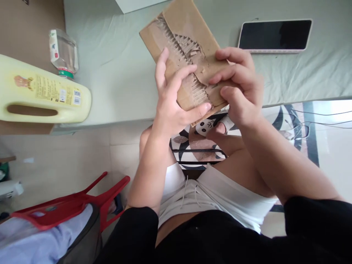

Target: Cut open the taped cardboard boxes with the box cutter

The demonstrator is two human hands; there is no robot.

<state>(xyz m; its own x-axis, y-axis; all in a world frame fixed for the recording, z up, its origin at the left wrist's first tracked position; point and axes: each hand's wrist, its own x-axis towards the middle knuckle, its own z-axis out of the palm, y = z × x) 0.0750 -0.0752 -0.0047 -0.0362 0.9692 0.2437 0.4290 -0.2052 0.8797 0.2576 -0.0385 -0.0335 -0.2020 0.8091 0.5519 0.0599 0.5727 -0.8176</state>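
Observation:
Both hands hold a flat brown cardboard piece point(189, 22), tilted, above the front edge of the bed-like surface. Its top layer is torn in places, baring ridged corrugation along a diagonal strip and in a patch at the middle. My left hand point(172, 99) grips the lower left side, with the fingers spread over the face and the thumb near the bottom corner. At the right edge, my right hand point(243, 84) has its fingers curled on the cardboard and its thumb close to them. What lies under its fingertips is hidden.
A phone point(275, 35) lies on the green sheet point(121, 88) at right. To the left are a yellow jug point(46, 88) and a clear bottle point(64, 51). A red stool point(68, 205) stands at lower left; cables point(319, 123) run at right.

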